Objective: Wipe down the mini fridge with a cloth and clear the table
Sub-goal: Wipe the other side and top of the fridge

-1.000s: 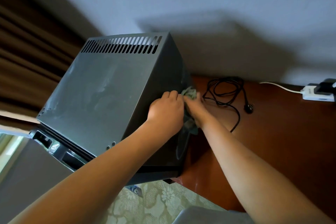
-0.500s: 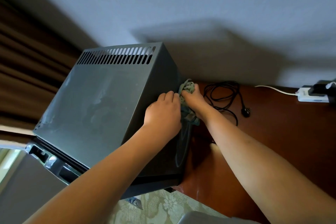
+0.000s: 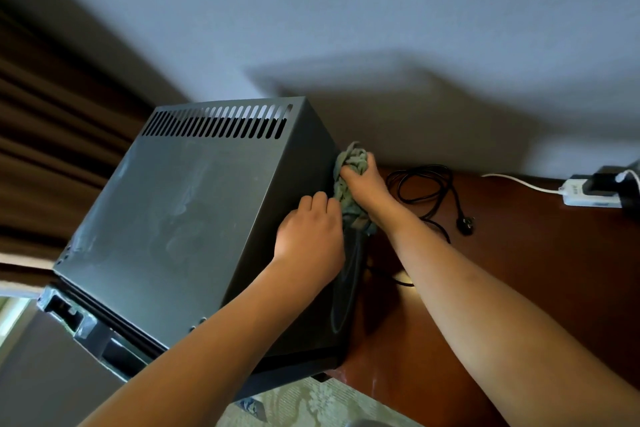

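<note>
The mini fridge (image 3: 194,218) stands on the left end of the table (image 3: 519,288), its top streaked with pale smears, so the wiping looks only partly done. The left hand (image 3: 310,239) rests on the fridge's upper right edge, fingers curled over it, steadying. Just beside it the right hand (image 3: 363,184) grips a bunched green cloth (image 3: 349,166) against the fridge's right side. Farther right, a black power cord (image 3: 429,191) and a white charger (image 3: 585,196) lie on the table; clearing seems not yet begun.
</note>
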The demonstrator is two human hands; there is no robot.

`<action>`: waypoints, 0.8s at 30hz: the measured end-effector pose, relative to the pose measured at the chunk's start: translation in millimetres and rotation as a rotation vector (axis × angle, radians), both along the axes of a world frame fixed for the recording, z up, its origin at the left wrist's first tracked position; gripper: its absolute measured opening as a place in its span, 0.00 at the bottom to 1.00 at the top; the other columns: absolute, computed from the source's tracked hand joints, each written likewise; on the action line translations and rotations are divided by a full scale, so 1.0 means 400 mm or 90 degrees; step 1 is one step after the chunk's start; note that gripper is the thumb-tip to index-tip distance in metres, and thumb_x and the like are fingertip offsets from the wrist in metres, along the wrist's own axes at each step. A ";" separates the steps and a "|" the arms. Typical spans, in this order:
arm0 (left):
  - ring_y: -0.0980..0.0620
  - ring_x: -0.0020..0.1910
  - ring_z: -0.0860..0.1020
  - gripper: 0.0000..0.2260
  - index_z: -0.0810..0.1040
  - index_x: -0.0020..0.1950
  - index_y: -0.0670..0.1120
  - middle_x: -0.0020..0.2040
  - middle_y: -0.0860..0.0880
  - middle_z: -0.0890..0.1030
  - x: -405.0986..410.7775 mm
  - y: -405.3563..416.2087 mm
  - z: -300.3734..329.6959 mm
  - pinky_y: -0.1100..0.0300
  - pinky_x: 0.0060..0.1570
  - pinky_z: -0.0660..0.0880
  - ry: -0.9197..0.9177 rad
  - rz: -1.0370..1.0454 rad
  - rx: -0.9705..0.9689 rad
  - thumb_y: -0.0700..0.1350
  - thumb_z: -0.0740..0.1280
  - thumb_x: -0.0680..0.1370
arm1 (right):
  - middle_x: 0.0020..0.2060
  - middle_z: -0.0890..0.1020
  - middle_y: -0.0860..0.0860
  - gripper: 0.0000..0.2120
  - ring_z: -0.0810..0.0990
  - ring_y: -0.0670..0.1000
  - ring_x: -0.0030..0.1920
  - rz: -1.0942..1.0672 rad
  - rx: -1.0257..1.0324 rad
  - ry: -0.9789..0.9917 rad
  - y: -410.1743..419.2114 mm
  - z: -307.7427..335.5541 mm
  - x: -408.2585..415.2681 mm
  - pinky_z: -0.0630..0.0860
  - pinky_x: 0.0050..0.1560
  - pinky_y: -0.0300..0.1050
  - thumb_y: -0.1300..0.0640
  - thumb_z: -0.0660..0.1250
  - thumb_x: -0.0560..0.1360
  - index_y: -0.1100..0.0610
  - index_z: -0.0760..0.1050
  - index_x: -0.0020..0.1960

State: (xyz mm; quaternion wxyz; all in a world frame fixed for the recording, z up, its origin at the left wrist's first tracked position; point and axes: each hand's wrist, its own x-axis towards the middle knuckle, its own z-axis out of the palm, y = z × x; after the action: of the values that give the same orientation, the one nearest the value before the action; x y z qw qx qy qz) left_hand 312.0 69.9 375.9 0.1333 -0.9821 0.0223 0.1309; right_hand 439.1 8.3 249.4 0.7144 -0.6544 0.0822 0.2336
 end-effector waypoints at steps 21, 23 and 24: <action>0.46 0.60 0.71 0.17 0.68 0.66 0.45 0.62 0.45 0.71 0.020 -0.013 -0.048 0.53 0.57 0.74 0.055 0.026 0.011 0.49 0.63 0.80 | 0.54 0.78 0.55 0.26 0.81 0.56 0.53 0.135 -0.042 0.142 0.007 -0.072 -0.002 0.79 0.47 0.48 0.53 0.67 0.78 0.53 0.61 0.72; 0.46 0.60 0.72 0.18 0.68 0.67 0.45 0.63 0.45 0.72 0.024 -0.013 -0.051 0.53 0.56 0.74 0.047 0.021 0.009 0.50 0.63 0.80 | 0.53 0.79 0.54 0.21 0.81 0.57 0.54 0.124 -0.040 0.074 0.012 -0.026 0.027 0.80 0.52 0.52 0.50 0.68 0.76 0.51 0.65 0.66; 0.46 0.60 0.72 0.18 0.68 0.67 0.45 0.63 0.45 0.71 0.027 -0.012 -0.051 0.53 0.56 0.73 0.041 0.020 0.008 0.51 0.63 0.80 | 0.53 0.79 0.53 0.20 0.81 0.56 0.54 0.108 -0.031 0.048 0.011 -0.001 0.047 0.80 0.55 0.53 0.50 0.68 0.77 0.50 0.65 0.65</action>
State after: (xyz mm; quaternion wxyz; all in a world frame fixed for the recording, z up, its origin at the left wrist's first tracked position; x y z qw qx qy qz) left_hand 322.8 65.0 355.5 0.1362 -0.9768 0.0102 0.1649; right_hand 458.0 12.5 249.0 0.6723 -0.6670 0.0587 0.3157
